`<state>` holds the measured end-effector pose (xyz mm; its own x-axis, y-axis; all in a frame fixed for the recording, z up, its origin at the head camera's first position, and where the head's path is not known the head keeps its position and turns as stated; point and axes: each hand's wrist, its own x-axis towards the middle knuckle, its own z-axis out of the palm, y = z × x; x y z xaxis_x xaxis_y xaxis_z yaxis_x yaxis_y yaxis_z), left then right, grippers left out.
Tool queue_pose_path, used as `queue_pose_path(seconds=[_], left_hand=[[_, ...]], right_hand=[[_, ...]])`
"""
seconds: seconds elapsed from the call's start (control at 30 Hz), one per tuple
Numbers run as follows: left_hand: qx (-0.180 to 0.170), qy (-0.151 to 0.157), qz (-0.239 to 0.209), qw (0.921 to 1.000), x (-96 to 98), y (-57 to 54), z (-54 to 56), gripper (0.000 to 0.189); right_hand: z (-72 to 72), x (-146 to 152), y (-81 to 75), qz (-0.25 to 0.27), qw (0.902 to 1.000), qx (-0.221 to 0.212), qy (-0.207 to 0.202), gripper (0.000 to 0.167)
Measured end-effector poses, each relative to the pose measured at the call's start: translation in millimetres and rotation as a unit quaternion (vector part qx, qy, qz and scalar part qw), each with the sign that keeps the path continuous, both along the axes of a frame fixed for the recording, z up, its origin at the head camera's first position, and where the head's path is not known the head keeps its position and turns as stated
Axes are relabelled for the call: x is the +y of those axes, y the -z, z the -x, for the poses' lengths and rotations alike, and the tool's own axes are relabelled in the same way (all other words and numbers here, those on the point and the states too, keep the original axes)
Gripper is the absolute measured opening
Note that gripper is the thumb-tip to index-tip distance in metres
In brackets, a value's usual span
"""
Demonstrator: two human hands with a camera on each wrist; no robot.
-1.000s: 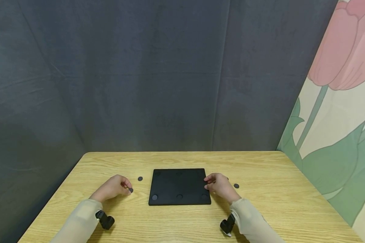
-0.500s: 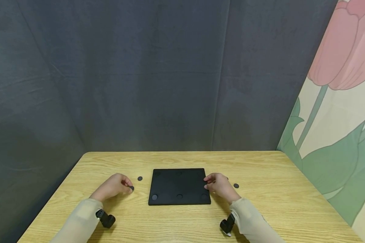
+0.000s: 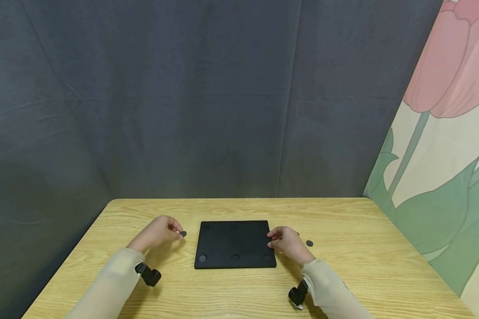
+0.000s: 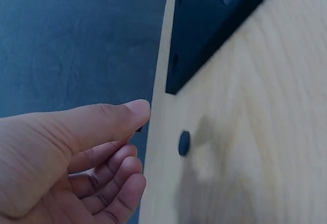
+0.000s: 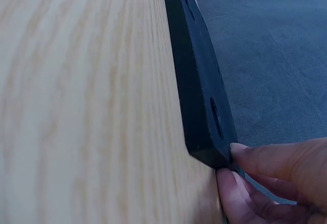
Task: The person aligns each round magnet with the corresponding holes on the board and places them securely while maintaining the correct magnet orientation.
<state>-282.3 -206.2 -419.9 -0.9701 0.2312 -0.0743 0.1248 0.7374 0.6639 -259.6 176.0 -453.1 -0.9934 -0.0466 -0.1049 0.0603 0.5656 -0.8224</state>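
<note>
A black rectangular board (image 3: 235,241) with round recesses near its edges lies on the table. A grey disc (image 3: 202,258) sits in its near left recess. My left hand (image 3: 162,231) is left of the board, and its thumb and fingers pinch a small dark disc (image 4: 139,129), mostly hidden by the thumb in the left wrist view. Close by the fingertips, another dark disc (image 4: 184,143) lies on the table. My right hand (image 3: 289,243) holds the board's right edge, with the thumb (image 5: 240,151) at the top face and a finger (image 5: 231,182) at the side.
Right of my right hand lies a dark disc (image 3: 309,243), with another disc (image 3: 298,234) partly hidden behind the hand. A grey curtain (image 3: 199,110) hangs behind the wooden table (image 3: 223,294). Flower-patterned fabric (image 3: 443,177) stands along the right.
My left hand has moved away from me and a little right with the pinched disc, reaching the disc on the table. My right hand and the board have stayed in place.
</note>
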Motion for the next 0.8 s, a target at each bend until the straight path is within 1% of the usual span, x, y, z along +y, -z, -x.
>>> queue_pose_path(seconds=[0.13,0.3,0.57,0.73,0.8], left_hand=[[0.008,0.000,0.011,0.9999,8.2,-5.5,6.4,0.010],[0.013,0.008,0.009,0.9998,19.2,-9.7,11.8,0.008],[0.023,0.015,-0.020,0.9994,34.7,-10.0,20.7,0.008],[0.034,0.007,-0.019,0.9992,43.9,-8.8,26.0,0.008],[0.033,0.002,-0.019,0.9993,46.9,-8.0,27.8,0.008]], right_hand=[[0.0,-1.2,-0.5,-0.005,1.0000,0.002,0.000,0.019],[-0.4,-1.4,0.0,0.000,1.0000,0.001,0.000,0.019],[-1.8,-0.5,-3.2,-0.002,1.0000,-0.001,0.001,0.019],[-1.9,0.6,-3.7,-0.002,1.0000,0.003,0.001,0.020],[-1.8,0.5,-3.7,-0.002,1.0000,0.002,0.001,0.020]])
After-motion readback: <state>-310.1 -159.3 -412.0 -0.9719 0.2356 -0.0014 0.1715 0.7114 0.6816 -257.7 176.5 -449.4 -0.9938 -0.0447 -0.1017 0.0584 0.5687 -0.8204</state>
